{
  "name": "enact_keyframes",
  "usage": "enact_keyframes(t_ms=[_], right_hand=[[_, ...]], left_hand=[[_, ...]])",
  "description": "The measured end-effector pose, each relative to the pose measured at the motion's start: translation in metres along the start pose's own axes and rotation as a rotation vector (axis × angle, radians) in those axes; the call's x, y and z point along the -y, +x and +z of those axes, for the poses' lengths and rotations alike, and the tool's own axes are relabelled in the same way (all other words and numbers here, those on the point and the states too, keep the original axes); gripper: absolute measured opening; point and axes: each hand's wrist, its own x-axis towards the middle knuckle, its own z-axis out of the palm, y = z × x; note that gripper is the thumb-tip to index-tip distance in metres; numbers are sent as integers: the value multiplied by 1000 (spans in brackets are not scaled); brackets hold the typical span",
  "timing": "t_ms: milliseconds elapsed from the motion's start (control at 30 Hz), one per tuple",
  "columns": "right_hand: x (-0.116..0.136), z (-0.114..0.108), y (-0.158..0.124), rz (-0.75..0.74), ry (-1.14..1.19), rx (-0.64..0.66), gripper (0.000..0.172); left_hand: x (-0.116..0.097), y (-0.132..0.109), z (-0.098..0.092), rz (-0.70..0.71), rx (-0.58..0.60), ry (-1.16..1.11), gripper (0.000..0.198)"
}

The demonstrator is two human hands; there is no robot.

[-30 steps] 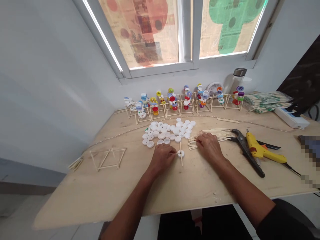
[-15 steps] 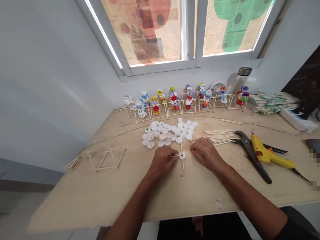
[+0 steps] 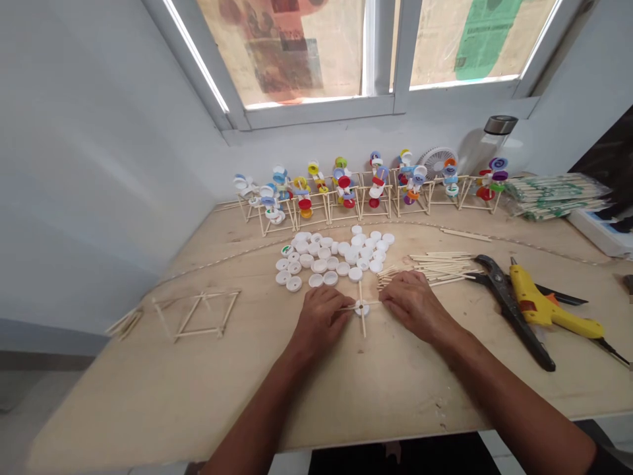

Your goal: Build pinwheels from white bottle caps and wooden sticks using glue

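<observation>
Between my hands a white bottle cap lies on the table with thin wooden sticks crossed over it. My left hand is closed with its fingertips on the stick end pointing left. On the other side, my right hand pinches the stick end pointing right. Just beyond the hands spreads a pile of loose white bottle caps. Cut wooden sticks lie beyond my right hand, partly covered by it.
Black cutters and a yellow glue gun lie at the right. A stick frame stands at the left. Small wheel models with coloured caps line the wall, beside a fan, a bottle and packed sticks.
The view has shifted slightly downward. Both hands stay on the crossed sticks, with almost no movement relative to the cap.
</observation>
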Motion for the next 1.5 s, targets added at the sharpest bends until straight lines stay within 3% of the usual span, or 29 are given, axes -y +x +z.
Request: enact_keyframes(t_ms=[1500], right_hand=[[3, 1, 2, -38, -34, 16, 17]], left_hand=[[0, -2, 2, -11, -16, 23, 17]])
